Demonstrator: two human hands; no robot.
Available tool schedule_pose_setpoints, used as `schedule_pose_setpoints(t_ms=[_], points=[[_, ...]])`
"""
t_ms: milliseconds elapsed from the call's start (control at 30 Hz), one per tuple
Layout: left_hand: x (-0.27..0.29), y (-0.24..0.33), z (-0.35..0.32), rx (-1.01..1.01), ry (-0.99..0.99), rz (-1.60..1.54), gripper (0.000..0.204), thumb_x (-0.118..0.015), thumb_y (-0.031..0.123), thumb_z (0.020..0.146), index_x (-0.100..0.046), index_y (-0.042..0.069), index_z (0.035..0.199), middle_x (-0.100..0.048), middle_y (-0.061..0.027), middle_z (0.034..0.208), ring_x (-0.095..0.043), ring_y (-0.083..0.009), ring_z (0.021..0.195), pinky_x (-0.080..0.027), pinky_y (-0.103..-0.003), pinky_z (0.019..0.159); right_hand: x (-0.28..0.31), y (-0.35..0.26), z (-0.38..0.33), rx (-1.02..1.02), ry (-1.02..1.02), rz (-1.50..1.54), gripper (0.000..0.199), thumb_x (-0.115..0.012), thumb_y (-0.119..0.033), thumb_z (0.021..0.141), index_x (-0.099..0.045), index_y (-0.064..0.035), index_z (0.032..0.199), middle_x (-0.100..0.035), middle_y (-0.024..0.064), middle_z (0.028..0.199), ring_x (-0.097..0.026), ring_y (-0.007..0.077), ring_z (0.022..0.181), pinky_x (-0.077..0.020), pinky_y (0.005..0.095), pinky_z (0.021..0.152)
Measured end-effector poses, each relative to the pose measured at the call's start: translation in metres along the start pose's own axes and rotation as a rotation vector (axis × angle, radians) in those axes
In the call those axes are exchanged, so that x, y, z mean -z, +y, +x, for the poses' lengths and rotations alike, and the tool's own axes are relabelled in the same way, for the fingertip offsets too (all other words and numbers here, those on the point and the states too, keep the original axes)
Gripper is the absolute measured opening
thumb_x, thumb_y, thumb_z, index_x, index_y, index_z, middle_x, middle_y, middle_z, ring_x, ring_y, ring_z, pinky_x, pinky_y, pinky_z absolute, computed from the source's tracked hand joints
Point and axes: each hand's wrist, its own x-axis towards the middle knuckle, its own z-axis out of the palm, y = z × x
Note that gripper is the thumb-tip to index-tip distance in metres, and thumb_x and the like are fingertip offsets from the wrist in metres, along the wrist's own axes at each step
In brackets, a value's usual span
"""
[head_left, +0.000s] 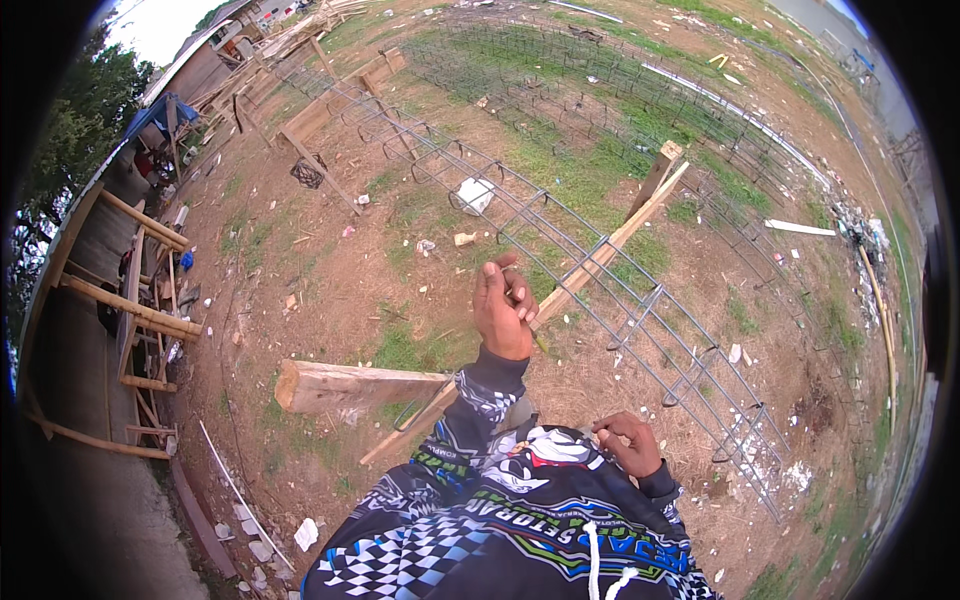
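Note:
A long rebar cage (pixel 560 236) of thin steel bars and bent stirrups runs from the upper left to the lower right. It lies across a wooden crossbar (pixel 601 262) beside an upright post (pixel 656 180). My left hand (pixel 503 312) is raised just left of the cage, over the crossbar, with its fingers curled in. Whatever it may hold is too small to make out. Close to my body, left of the cage's near end, my right hand (pixel 630 443) has bent fingers drawn together. Its grip is partly hidden, and I cannot name anything in it.
A thick wooden beam (pixel 360 386) juts out on the left. Farther away, another wooden support (pixel 320 112) stands under the cage. More rebar cages (pixel 560 75) lie on the grass. A white lump (pixel 475 196) and scattered litter dot the soil. Bamboo poles (pixel 130 305) frame the left side.

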Motion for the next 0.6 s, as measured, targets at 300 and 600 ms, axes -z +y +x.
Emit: schedule_pose_setpoints(t_ms=[300,600], points=[[0.034,-0.056,0.022,0.334,0.073,0.102,0.047,-0.037,0.042,0.101,-0.045,0.006,0.132,-0.051,-0.0176,0.131,-0.061,-0.0321,0.105,-0.052,-0.043,0.086,-0.018,0.008,0.000,-0.040,0.274,0.127,0.023,-0.057,-0.016,0.093,-0.065,0.0024,0.083,-0.062,0.0106,0.080,-0.059,0.0226,0.077,-0.0443,0.0324,0.072],[0.092,-0.074,0.032,0.452,0.036,-0.053,0.040,-0.035,0.039,0.103,-0.053,0.004,0.113,-0.042,0.0037,0.054,-0.042,-0.0105,0.045,-0.042,-0.030,0.052,-0.020,-0.005,0.020,0.164,0.741,0.308,0.038,-0.045,-0.033,0.101,-0.060,-0.0001,0.092,-0.061,0.0171,0.118,-0.058,0.0254,0.109,-0.0420,0.0403,0.097]])
